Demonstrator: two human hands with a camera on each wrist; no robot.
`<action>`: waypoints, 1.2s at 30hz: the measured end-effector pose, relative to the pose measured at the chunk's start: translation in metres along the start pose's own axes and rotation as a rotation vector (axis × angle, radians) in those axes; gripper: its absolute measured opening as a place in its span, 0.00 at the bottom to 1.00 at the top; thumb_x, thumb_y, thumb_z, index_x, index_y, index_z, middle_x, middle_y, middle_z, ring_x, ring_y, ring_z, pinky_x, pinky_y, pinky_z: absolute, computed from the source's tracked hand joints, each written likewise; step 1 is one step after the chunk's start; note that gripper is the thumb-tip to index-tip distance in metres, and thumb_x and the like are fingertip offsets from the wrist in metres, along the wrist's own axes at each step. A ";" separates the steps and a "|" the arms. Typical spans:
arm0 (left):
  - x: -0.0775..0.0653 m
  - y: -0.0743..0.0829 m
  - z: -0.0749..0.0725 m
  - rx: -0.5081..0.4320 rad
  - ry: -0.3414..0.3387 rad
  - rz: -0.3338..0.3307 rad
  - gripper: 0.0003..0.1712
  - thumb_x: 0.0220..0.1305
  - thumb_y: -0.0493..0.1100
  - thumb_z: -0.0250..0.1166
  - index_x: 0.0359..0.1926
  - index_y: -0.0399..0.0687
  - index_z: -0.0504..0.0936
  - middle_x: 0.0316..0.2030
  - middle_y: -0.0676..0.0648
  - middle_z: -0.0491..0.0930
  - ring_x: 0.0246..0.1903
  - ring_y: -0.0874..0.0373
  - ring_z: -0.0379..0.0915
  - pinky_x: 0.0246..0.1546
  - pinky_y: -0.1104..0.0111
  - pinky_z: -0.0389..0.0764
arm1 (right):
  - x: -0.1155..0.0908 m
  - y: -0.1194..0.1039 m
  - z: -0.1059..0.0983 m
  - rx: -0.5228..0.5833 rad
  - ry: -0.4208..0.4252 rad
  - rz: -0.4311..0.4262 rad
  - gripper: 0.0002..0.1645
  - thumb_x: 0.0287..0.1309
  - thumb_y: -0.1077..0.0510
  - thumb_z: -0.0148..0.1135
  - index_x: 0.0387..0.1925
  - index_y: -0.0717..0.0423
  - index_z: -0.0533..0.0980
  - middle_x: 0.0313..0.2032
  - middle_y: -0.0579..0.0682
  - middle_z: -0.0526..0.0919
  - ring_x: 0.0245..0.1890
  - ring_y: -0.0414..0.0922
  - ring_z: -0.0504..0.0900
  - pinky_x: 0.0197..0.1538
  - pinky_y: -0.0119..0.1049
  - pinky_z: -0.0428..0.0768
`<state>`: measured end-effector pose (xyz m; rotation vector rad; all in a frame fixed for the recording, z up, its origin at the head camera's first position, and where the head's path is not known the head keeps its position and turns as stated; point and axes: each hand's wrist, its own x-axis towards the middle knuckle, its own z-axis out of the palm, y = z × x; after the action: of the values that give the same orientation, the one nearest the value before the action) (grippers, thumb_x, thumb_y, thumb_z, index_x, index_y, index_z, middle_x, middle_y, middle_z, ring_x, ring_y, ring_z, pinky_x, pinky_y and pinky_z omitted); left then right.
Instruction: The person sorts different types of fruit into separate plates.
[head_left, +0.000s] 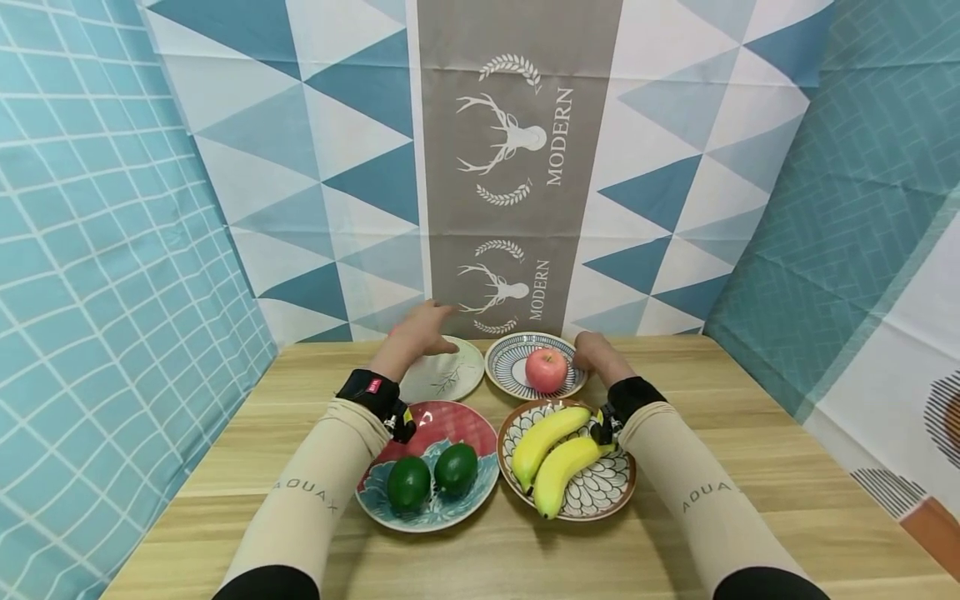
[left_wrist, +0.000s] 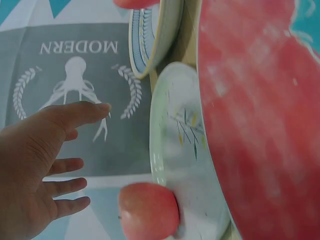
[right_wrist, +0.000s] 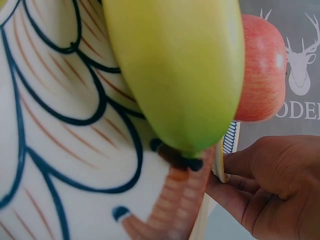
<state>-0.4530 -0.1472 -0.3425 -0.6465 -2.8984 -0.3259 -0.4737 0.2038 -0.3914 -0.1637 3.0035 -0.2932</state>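
My left hand (head_left: 417,335) hovers over the pale plate (head_left: 459,375) at the back left, its fingers apart and nothing in them. An apple (left_wrist: 148,211) sits at that plate's edge in the left wrist view; the hand mostly hides it from the head view. At the back right, my right hand (head_left: 597,357) pinches the rim of the blue-striped plate (head_left: 512,364), thumb and fingers on its edge in the right wrist view. On this plate rests a red apple (head_left: 546,370).
Nearer me, a red and blue plate (head_left: 468,421) holds two dark green oval fruits (head_left: 409,483). Beside it, a brown-rimmed patterned plate (head_left: 600,492) bears two bananas (head_left: 551,442), under my right wrist. A patterned cloth (head_left: 517,208) hangs behind the wooden table (head_left: 247,467).
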 end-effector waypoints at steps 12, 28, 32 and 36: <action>-0.014 -0.033 0.004 0.056 0.020 -0.038 0.47 0.58 0.50 0.80 0.74 0.39 0.72 0.63 0.29 0.73 0.62 0.33 0.73 0.63 0.45 0.75 | 0.004 -0.002 0.000 -0.025 0.006 -0.001 0.05 0.62 0.66 0.57 0.30 0.64 0.76 0.32 0.57 0.77 0.34 0.52 0.78 0.34 0.36 0.76; -0.016 -0.064 0.021 0.028 0.049 -0.120 0.42 0.59 0.47 0.74 0.73 0.40 0.74 0.64 0.28 0.71 0.63 0.30 0.70 0.62 0.39 0.75 | 0.009 0.002 0.002 -0.006 -0.012 0.037 0.06 0.62 0.67 0.55 0.33 0.66 0.78 0.34 0.60 0.80 0.37 0.53 0.79 0.35 0.37 0.78; -0.019 -0.065 0.023 -0.001 0.048 -0.150 0.41 0.61 0.46 0.72 0.74 0.40 0.73 0.64 0.28 0.70 0.62 0.30 0.70 0.62 0.40 0.74 | 0.010 0.001 0.002 -0.007 -0.017 0.038 0.06 0.63 0.66 0.56 0.33 0.65 0.77 0.33 0.58 0.78 0.35 0.52 0.77 0.32 0.37 0.75; -0.021 -0.067 0.025 -0.006 0.076 -0.146 0.40 0.60 0.47 0.73 0.71 0.39 0.74 0.61 0.29 0.71 0.58 0.32 0.72 0.59 0.40 0.76 | 0.008 0.000 0.002 -0.010 -0.018 0.033 0.05 0.63 0.66 0.56 0.33 0.65 0.77 0.33 0.58 0.77 0.34 0.52 0.77 0.32 0.36 0.74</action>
<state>-0.4664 -0.2088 -0.3829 -0.4139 -2.8782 -0.3685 -0.4809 0.2029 -0.3944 -0.1166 2.9868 -0.2714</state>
